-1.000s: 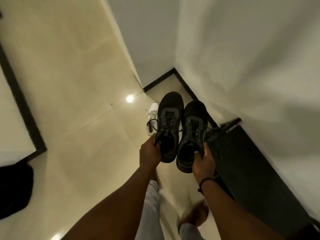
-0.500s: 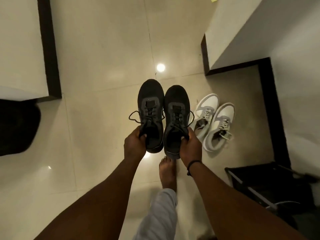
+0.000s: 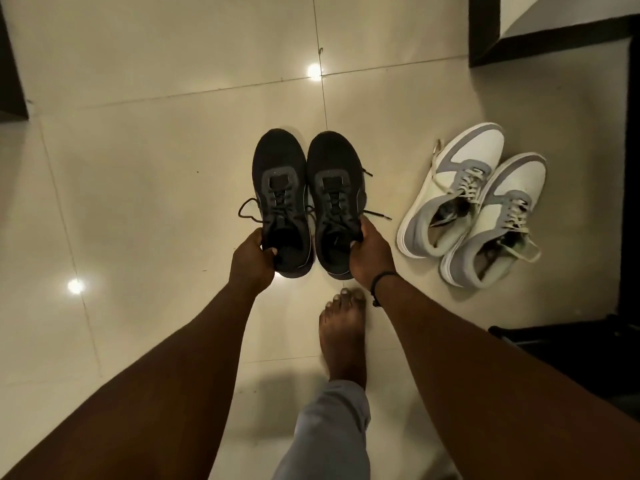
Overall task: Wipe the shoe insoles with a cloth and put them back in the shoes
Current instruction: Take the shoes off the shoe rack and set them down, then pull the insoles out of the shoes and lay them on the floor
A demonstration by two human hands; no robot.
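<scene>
Closest to us, a grey trouser leg [image 3: 329,431] comes in at the bottom edge, and a bare foot [image 3: 343,337] stands flat on the pale floor tiles [image 3: 156,188]. Both our forearms reach forward past it.

Our left hand [image 3: 251,263] grips the left black shoe [image 3: 282,202] at its heel end, thumb hooked over the collar into the opening and fingers curled underneath. Our right hand [image 3: 370,252] grips the right black shoe [image 3: 334,202] the same way at the heel, fingers wrapped over the outer collar; a dark band [image 3: 381,280] circles that wrist. The two black shoes sit side by side, touching along their inner edges, toes pointing away from us, and they appear to be held up off the floor. Their laces hang loose to either side. The insides of the shoes are too dark for us to tell whether insoles are in them.

Farther out and to the right, a pair of white and grey sneakers [image 3: 474,202] rests on the tiles, the two touching, well apart from the black pair. A dark object [image 3: 568,348] sits at the right edge near our right forearm. Farthest away, dark skirting [image 3: 485,32] runs along the base of a wall at the upper right, and ceiling lights reflect as bright spots on the tiles.
</scene>
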